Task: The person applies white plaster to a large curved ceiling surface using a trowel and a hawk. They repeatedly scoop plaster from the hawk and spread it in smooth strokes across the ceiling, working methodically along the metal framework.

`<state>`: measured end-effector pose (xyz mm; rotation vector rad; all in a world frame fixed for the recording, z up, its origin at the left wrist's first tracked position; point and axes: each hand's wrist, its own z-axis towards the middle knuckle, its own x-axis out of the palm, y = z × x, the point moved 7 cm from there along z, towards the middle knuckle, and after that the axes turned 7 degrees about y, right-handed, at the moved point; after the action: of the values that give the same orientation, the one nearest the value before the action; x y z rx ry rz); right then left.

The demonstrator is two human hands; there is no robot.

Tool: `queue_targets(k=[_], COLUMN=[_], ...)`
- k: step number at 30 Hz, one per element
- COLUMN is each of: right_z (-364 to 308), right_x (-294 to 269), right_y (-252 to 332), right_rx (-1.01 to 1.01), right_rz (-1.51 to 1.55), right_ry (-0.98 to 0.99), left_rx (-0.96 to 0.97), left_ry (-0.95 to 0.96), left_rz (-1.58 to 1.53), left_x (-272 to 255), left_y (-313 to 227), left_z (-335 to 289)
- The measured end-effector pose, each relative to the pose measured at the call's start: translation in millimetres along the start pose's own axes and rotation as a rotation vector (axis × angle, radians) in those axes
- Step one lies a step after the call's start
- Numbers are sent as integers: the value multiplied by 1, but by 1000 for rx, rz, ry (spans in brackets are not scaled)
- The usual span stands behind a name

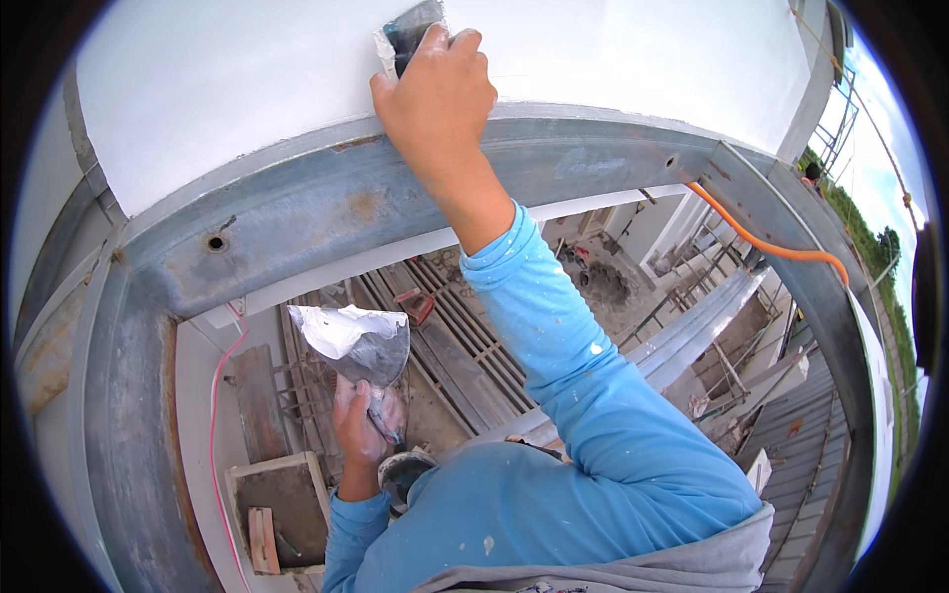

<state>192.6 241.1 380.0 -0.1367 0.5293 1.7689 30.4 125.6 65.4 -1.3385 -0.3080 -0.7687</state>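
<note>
My right hand (pixel 437 99) reaches up to a white wall panel (pixel 247 89), its fingers closed round a putty knife (pixel 415 22). White filler clings to the side of that knife, and its blade lies against the panel. Lower down, my left hand (pixel 360 427) grips the handle of a wide putty knife (pixel 384 356) with the blade upward. A thick heap of white filler (pixel 341 328) covers the blade's upper part. Most of both handles is hidden by my fingers. Blue sleeves with white specks cover my arms.
A grey steel beam (pixel 297 212) runs below the panel, joined to a steel post (pixel 138 395) at left. An orange hose (pixel 771 247) hangs over the right beam. A pink cord (pixel 215 435) dangles at left. Far below are metal bars (pixel 474 336), a framed tray (pixel 282 494) and a bucket (pixel 403 469).
</note>
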Motion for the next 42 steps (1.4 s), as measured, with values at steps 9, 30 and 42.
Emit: queue_targets(k=[9, 30, 42], right_z=[10, 50, 34], right_x=[-68, -43, -20], right_y=[-62, -223, -132], right_rx=[-66, 353, 158], right_rz=[308, -145, -128], right_ry=[44, 244, 152], left_rx=[46, -69, -55], left_ry=[-62, -13, -1], left_rz=[7, -16, -43], left_x=[-9, -24, -28], left_y=[-7, 15, 12], left_z=[-20, -8, -4])
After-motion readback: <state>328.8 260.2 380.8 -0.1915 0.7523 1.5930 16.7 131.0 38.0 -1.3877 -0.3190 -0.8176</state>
